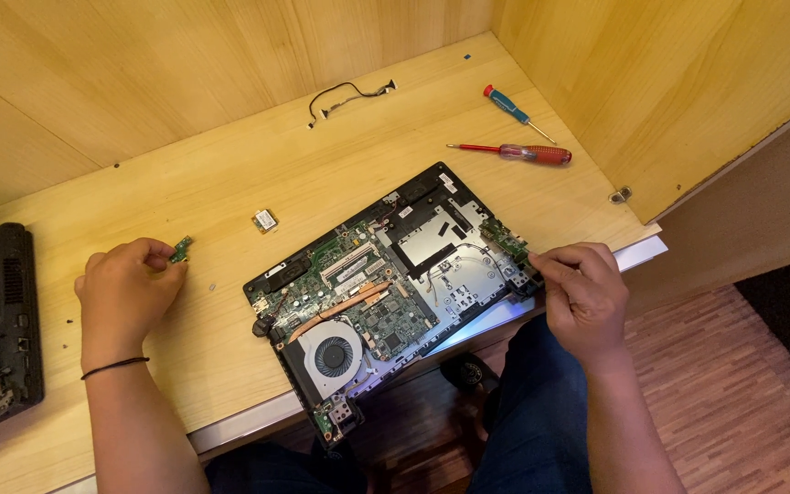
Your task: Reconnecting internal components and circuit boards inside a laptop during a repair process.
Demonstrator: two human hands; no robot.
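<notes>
The left hand pinches a small green circuit board between its fingers, best kept level, while the right hand fingers close lightly on the opened laptop edge.

Two screwdrivers, one cable and two small loose boards lay around one opened laptop; two hands showed.

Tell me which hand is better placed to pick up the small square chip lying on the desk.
Probably the left. The left hand is nearer the square chip, though it already pinches a small green board. The right hand rests on the opened laptop's far edge.
</notes>
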